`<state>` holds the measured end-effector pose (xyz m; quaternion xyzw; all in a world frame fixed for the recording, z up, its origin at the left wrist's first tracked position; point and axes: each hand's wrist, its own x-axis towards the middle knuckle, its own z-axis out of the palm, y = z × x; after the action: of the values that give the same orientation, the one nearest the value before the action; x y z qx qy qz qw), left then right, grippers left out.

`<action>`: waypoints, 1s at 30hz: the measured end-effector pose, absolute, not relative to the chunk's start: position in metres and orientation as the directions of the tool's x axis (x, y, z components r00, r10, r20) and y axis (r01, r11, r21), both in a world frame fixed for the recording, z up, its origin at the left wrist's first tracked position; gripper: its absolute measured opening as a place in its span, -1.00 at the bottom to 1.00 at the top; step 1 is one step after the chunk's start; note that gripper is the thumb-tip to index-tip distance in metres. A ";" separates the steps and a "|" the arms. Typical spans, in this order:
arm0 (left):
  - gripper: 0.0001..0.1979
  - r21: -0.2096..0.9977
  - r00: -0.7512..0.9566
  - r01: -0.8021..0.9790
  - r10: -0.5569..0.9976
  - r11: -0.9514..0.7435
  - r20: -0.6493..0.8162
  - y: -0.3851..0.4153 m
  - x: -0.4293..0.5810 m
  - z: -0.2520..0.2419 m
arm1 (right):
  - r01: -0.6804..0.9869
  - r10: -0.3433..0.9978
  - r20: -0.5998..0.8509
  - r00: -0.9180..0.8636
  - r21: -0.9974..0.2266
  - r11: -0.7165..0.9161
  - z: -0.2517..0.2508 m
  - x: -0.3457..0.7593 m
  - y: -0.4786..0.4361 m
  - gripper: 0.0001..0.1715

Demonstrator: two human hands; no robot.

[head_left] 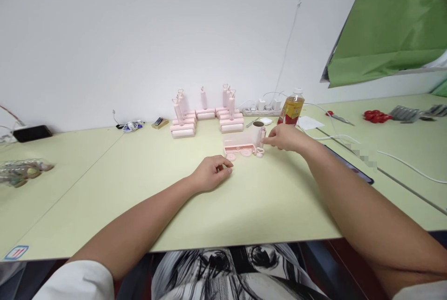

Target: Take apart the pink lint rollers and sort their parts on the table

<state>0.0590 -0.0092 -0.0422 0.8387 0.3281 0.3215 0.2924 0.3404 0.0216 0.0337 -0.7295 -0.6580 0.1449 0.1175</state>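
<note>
My right hand pinches a small pink cylinder that stands upright beside a roll with a dark round top. Left of it lies an open pink case with a clear part behind it. Round pink pieces and a heart-shaped pink ring sit at the front of the case. My left hand rests on the table just in front of the case, fingers loosely curled and apart, holding nothing.
Pink rollers with upright handles stand along the wall. Behind my right hand are a yellow-labelled bottle and a power strip. A tablet lies under my right forearm's far side. Red pieces lie far right, a black phone far left.
</note>
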 end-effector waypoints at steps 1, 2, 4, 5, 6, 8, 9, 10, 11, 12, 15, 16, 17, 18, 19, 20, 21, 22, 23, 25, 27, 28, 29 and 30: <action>-0.82 0.703 0.576 0.361 0.740 -0.612 0.349 -0.009 0.059 -0.042 | 0.937 0.996 -0.049 0.077 -0.338 -0.089 0.038 0.341 0.018 -0.66; -0.82 0.704 0.575 0.360 0.740 -0.612 0.349 -0.009 0.059 -0.043 | 0.945 0.998 -0.053 0.038 -0.323 -0.053 0.041 0.341 0.015 -0.66; -0.82 0.701 0.578 0.363 0.738 -0.614 0.348 -0.010 0.059 -0.043 | 0.946 0.988 -0.119 -0.097 -0.320 0.054 0.043 0.335 0.006 -0.70; -0.83 0.697 0.578 0.365 0.737 -0.617 0.350 -0.010 0.059 -0.043 | 0.941 0.969 -0.178 -0.173 -0.320 0.110 0.042 0.330 0.002 -0.73; -0.83 0.692 0.579 0.368 0.735 -0.621 0.352 -0.010 0.059 -0.042 | 0.937 0.941 -0.239 -0.239 -0.310 0.159 0.041 0.323 -0.002 -0.74; -0.83 0.685 0.572 0.383 0.741 -0.620 0.352 -0.010 0.060 -0.038 | 0.943 0.894 -0.336 -0.296 -0.253 0.218 0.036 0.311 -0.008 -0.72; -0.82 0.688 0.557 0.394 0.754 -0.609 0.347 -0.009 0.060 -0.034 | 0.949 0.882 -0.366 -0.295 -0.217 0.227 0.033 0.305 -0.009 -0.72; -0.80 0.698 0.535 0.407 0.773 -0.590 0.341 -0.007 0.061 -0.029 | 0.957 0.878 -0.386 -0.282 -0.183 0.227 0.031 0.301 -0.010 -0.72; -0.78 0.709 0.502 0.422 0.797 -0.565 0.336 -0.003 0.061 -0.022 | 0.962 0.880 -0.393 -0.267 -0.155 0.223 0.029 0.299 -0.009 -0.74; -0.76 0.720 0.464 0.435 0.820 -0.540 0.335 0.002 0.062 -0.014 | 0.966 0.886 -0.388 -0.256 -0.136 0.220 0.028 0.298 -0.008 -0.77; -0.74 0.676 0.344 0.508 0.845 -0.534 0.409 0.032 0.061 0.013 | 0.969 0.907 -0.344 -0.245 -0.105 0.222 0.027 0.300 -0.005 -0.83; -0.75 0.630 0.323 0.550 0.835 -0.549 0.446 0.046 0.060 0.023 | 0.970 0.912 -0.332 -0.243 -0.102 0.221 0.026 0.301 -0.003 -0.83; -0.75 0.582 0.305 0.595 0.826 -0.554 0.474 0.061 0.059 0.031 | 0.971 0.916 -0.323 -0.236 -0.102 0.215 0.026 0.302 -0.003 -0.82; -0.75 0.538 0.292 0.646 0.826 -0.542 0.483 0.078 0.057 0.040 | 0.973 0.921 -0.317 -0.227 -0.103 0.205 0.025 0.303 -0.002 -0.81; -0.72 0.488 0.281 0.695 0.824 -0.528 0.492 0.095 0.055 0.048 | 0.975 0.925 -0.309 -0.219 -0.106 0.195 0.024 0.304 -0.001 -0.80; -0.68 0.431 0.269 0.745 0.821 -0.509 0.504 0.112 0.053 0.055 | 0.976 0.929 -0.301 -0.213 -0.108 0.189 0.023 0.304 -0.001 -0.79; -0.63 0.370 0.254 0.799 0.824 -0.473 0.506 0.129 0.051 0.062 | 0.976 0.933 -0.293 -0.210 -0.110 0.186 0.022 0.304 -0.001 -0.77; -0.57 0.312 0.227 0.850 0.829 -0.425 0.511 0.145 0.050 0.069 | 0.976 0.935 -0.286 -0.212 -0.112 0.187 0.021 0.303 -0.001 -0.76; -0.52 0.264 0.195 0.890 0.835 -0.371 0.514 0.160 0.049 0.075 | 0.975 0.936 -0.280 -0.216 -0.115 0.190 0.021 0.302 -0.001 -0.74; -0.42 0.175 0.171 0.940 0.849 -0.292 0.501 0.188 0.049 0.085 | 0.972 0.934 -0.276 -0.227 -0.126 0.199 0.020 0.298 -0.003 -0.70; -0.29 0.066 0.203 0.962 0.861 -0.263 0.466 0.210 0.052 0.092 | 0.967 0.931 -0.273 -0.244 -0.139 0.213 0.022 0.292 -0.007 -0.68; -0.24 0.018 0.224 0.966 0.873 -0.257 0.432 0.219 0.054 0.094 | 0.964 0.928 -0.271 -0.256 -0.146 0.223 0.023 0.290 -0.009 -0.66; -0.20 -0.022 0.238 0.968 0.888 -0.250 0.394 0.228 0.057 0.096 | 0.960 0.925 -0.268 -0.268 -0.153 0.234 0.025 0.287 -0.012 -0.65; -0.16 -0.051 0.245 0.969 0.904 -0.243 0.350 0.235 0.060 0.096 | 0.956 0.923 -0.265 -0.280 -0.162 0.244 0.026 0.286 -0.014 -0.64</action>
<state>0.0597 0.2349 0.0964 0.7783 0.6015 0.1251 -0.1293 0.2855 -0.0140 0.0264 -0.5971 -0.7866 0.1464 -0.0572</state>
